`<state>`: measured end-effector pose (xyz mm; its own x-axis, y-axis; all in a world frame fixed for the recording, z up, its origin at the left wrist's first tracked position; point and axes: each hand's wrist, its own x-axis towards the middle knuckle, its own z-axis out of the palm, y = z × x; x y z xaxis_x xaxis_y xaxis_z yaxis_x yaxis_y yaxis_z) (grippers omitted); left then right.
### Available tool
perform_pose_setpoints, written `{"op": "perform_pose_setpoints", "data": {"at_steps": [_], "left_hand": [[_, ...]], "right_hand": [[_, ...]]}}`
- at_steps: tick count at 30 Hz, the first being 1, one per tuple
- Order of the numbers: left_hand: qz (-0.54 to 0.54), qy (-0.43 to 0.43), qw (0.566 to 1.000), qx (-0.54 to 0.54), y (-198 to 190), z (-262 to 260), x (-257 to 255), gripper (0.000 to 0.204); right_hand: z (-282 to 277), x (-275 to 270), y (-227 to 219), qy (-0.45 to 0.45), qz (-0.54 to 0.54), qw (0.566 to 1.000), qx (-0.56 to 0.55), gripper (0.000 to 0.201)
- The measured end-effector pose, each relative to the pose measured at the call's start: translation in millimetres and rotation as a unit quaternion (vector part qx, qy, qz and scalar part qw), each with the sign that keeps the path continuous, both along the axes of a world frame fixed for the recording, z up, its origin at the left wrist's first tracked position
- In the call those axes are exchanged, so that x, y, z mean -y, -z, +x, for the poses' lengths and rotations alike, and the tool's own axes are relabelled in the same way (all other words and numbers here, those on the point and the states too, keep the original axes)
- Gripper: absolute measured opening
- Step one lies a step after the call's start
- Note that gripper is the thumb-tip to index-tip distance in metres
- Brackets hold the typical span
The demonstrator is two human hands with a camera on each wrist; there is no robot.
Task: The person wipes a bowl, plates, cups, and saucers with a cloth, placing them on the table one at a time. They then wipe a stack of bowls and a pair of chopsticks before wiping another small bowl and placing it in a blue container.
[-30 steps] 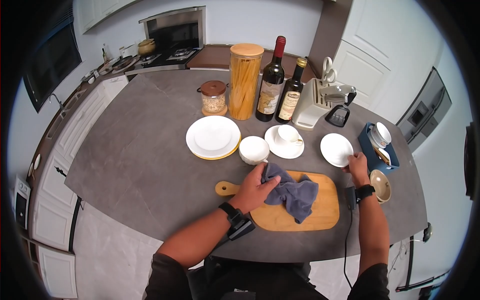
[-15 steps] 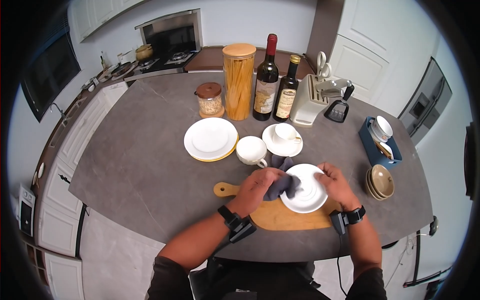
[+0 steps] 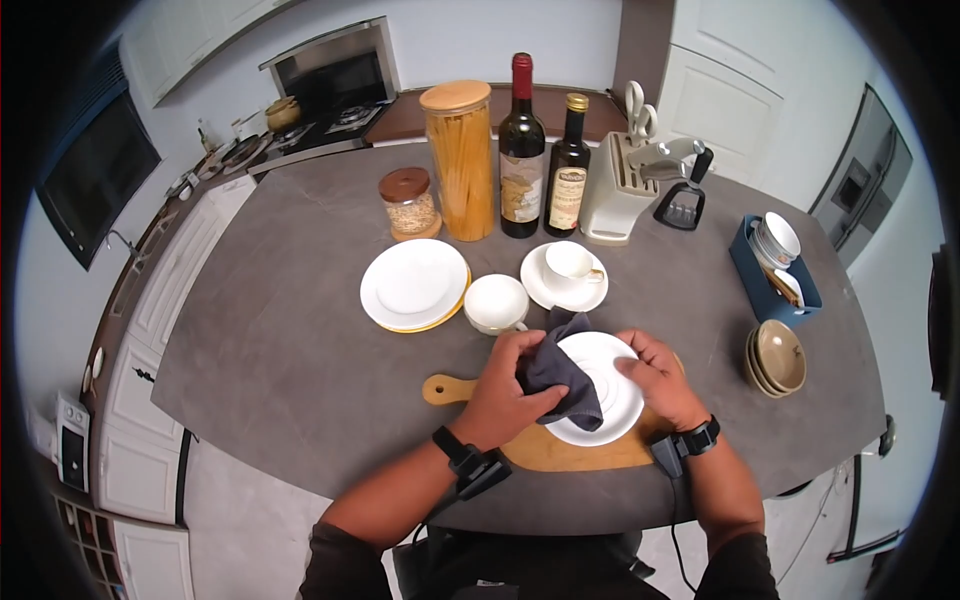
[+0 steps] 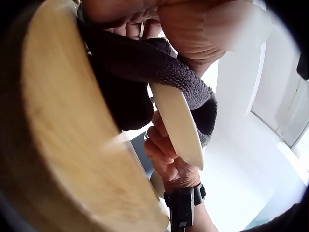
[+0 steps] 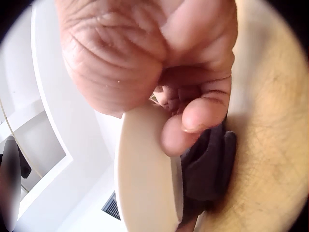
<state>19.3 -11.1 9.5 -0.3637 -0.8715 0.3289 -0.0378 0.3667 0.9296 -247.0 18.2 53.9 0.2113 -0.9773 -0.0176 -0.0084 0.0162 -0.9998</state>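
Over the wooden cutting board (image 3: 565, 455), a white saucer (image 3: 615, 385) is held up between both hands. My right hand (image 3: 665, 385) grips its right edge, thumb on the upper face and fingers beneath, as the right wrist view shows. A dark grey cloth (image 3: 565, 380) is bunched in my left hand (image 3: 505, 400), which pinches it around the saucer's left edge. In the left wrist view the cloth (image 4: 140, 63) wraps both faces of the saucer (image 4: 178, 125). Just beyond the left hand stands a white cup (image 3: 497, 303).
Behind are stacked white plates (image 3: 415, 283), a cup on a saucer (image 3: 568, 268), a pasta jar (image 3: 460, 165), a wine bottle (image 3: 521, 160), a smaller bottle (image 3: 568, 180) and a knife block (image 3: 615, 200). Brown bowls (image 3: 780, 357) and a blue bin (image 3: 770, 285) stand at right.
My right hand has picked the saucer up from the table's right side and brought it left over the board. The left hand has lifted the cloth off the board and onto the saucer's edge.
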Motion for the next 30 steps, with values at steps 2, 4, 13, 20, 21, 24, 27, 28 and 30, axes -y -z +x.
{"op": "perform_pose_setpoints", "data": {"at_steps": [2, 4, 13, 20, 21, 24, 27, 28, 30], "left_hand": [[0.058, 0.034, 0.998, -0.017, -5.5, -0.1, -1.1, 0.064], [0.12, 0.065, 0.99, -0.034, -4.0, 1.8, -0.4, 0.063], [0.063, 0.044, 0.996, 0.055, -5.2, 3.5, 3.3, 0.05], [0.101, 0.034, 0.994, -0.003, 4.7, -4.1, 4.7, 0.036], [0.11, 0.018, 0.993, -0.047, 9.7, -4.6, 5.1, 0.036], [0.098, 0.026, 0.994, -0.035, 18.8, -2.1, 7.6, 0.036], [0.103, 0.021, 0.994, -0.003, 9.7, 2.4, 5.5, 0.037], [0.103, 0.021, 0.994, -0.003, 5.0, 2.9, 3.9, 0.037], [0.038, 0.04, 0.997, 0.055, -4.5, 2.7, 0.9, 0.037]], "right_hand": [[1.5, -2.8, 3.1, 0.01, -0.003, 1.0, 0.004, 0.026], [6.9, -9.5, 11.1, 0.039, -0.05, 0.998, 0.024, 0.027], [14.5, -12.0, 6.0, -0.037, -0.065, 0.993, -0.086, 0.02], [30.7, -17.0, 8.1, 0.047, -0.084, 0.989, -0.113, 0.022], [32.7, -17.3, 11.8, 0.1, -0.092, 0.986, -0.1, 0.023], [35.0, -12.1, 23.2, 0.145, -0.114, 0.981, -0.066, 0.025], [29.7, -9.5, 10.1, 0.066, -0.076, 0.992, -0.075, 0.028], [27.3, -9.0, 5.5, 0.011, -0.038, 0.998, -0.051, 0.029], [18.2, -9.1, 6.4, -0.011, -0.013, 0.998, -0.058, 0.031]]}}
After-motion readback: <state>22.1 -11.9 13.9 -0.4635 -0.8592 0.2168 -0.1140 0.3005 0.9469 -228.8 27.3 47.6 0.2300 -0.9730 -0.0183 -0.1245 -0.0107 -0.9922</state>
